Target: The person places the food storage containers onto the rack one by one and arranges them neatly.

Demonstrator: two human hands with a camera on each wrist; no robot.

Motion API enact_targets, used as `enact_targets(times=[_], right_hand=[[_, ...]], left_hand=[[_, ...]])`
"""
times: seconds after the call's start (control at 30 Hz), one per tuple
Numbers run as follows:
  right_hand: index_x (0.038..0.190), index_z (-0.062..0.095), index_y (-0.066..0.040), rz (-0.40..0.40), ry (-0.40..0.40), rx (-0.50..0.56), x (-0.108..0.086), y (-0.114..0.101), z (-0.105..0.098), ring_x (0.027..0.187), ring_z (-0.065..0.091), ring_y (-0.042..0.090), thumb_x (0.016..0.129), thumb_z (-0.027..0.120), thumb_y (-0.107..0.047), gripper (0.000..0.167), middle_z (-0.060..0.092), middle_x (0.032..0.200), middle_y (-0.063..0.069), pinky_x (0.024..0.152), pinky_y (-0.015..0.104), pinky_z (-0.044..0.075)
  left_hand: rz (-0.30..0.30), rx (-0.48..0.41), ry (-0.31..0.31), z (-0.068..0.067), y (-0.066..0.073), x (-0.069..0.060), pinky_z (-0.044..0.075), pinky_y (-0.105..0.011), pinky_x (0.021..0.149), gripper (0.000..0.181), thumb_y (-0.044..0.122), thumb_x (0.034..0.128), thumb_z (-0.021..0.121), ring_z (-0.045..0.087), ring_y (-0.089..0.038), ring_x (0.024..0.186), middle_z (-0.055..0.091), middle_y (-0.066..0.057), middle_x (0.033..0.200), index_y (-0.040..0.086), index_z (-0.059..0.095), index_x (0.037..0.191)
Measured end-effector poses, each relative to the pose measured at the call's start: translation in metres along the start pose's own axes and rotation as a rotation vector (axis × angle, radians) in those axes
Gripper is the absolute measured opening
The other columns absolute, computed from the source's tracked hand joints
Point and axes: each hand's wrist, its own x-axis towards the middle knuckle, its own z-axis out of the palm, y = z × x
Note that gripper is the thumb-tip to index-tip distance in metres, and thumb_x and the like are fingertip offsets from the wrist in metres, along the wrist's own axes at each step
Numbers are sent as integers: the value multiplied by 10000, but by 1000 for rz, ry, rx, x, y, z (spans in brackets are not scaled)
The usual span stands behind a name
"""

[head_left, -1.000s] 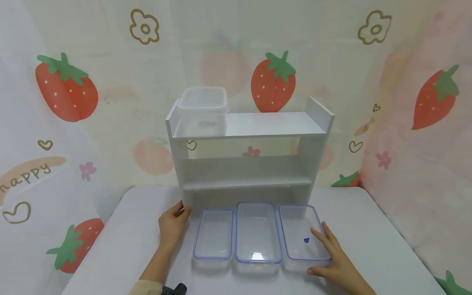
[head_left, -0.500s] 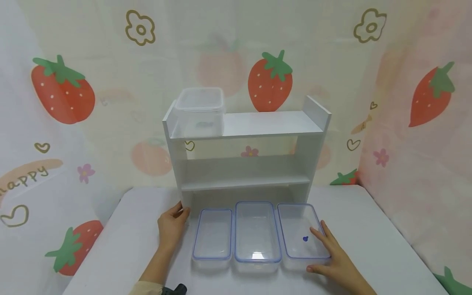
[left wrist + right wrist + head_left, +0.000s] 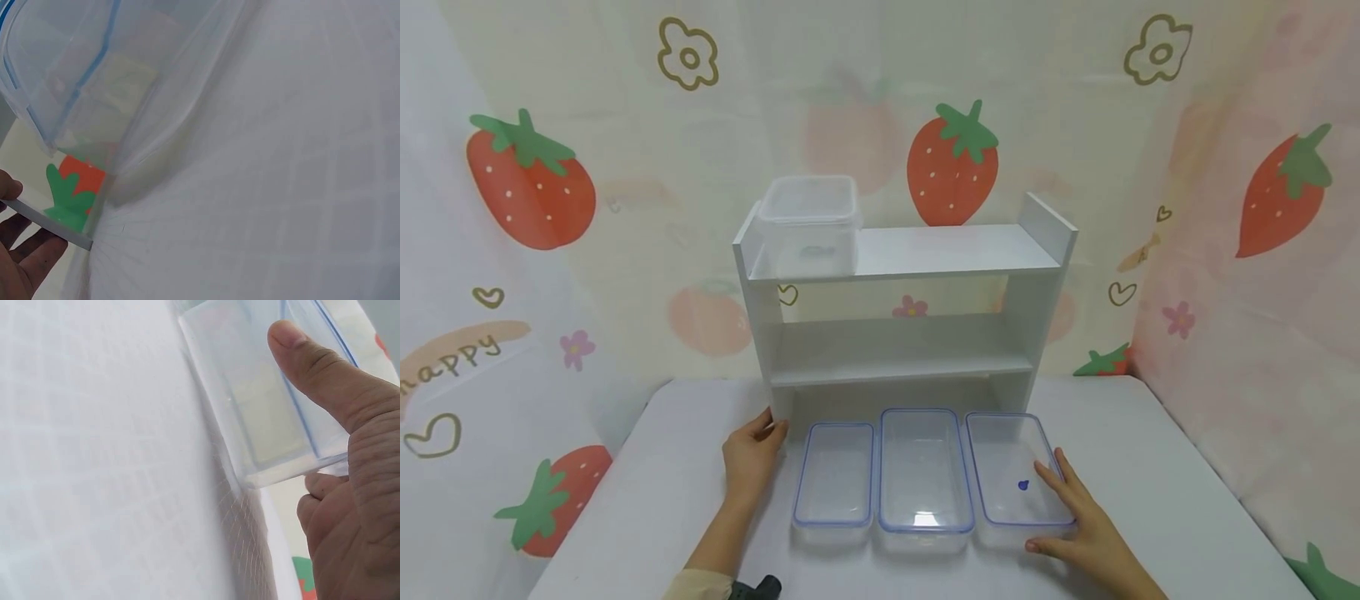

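Three clear plastic food containers with blue rims stand side by side on the white table: the left container [image 3: 833, 475], the middle container [image 3: 925, 471] and the right container [image 3: 1018, 471], which shows a small blue spot. My left hand [image 3: 752, 454] pinches the front edge of the white shelf [image 3: 902, 367] low on its left side; the left wrist view shows thumb and fingers on either side of the panel [image 3: 53, 226]. My right hand [image 3: 1086, 525] is spread around the near right corner of the right container, thumb at the front, fingers along the right side. Whether it presses cannot be told.
A frosted lidded box [image 3: 810, 225] sits on the left of the shelf's top board. The shelf has raised side panels. Behind the white table [image 3: 1150, 467] hangs a curtain [image 3: 1060, 108] printed with strawberries and flowers. A dark wrist strap [image 3: 756, 588] shows at the lower edge.
The head view shifts very slightly. Both hands, the shelf and the containers stay in place.
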Motion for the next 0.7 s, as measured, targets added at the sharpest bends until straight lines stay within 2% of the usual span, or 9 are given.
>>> enact_targets(times=[0.03,0.2,0.43,0.7], right_hand=[[1582,406,-199,-6,4,-1,0,0,0,1496,4,-108,709,932,-303,1024,74,1732,72,1068,6,79],[1579,412,-173,-36,25,-19,0,2,1,1469,5,-157,699,939,-296,1033,96,1728,98,1043,-40,90],[1582,405,-162,-59,36,2,-1,2,0,1502,27,-112,721,932,-256,1013,99,1729,82,1062,-39,108],[1576,415,-161,-59,52,1,-1,-2,-3,1497,54,-118,717,933,-250,1007,129,1725,68,1063,-35,144]], left_hand=[[0,1,0,0,0,0,510,-52,746,423,198,929,756,741,-309,1062,711,-166,1252,45,678,1315],[-4,-10,-11,0,0,-1,540,-91,778,435,216,941,748,733,-307,1084,700,-163,1277,34,666,1327],[-8,-24,-42,-1,-1,0,604,-304,892,481,248,966,726,711,-321,1135,659,-161,1346,3,620,1367],[-12,-15,-37,-1,-1,0,604,-321,899,478,245,960,733,716,-320,1124,666,-165,1334,6,628,1361]])
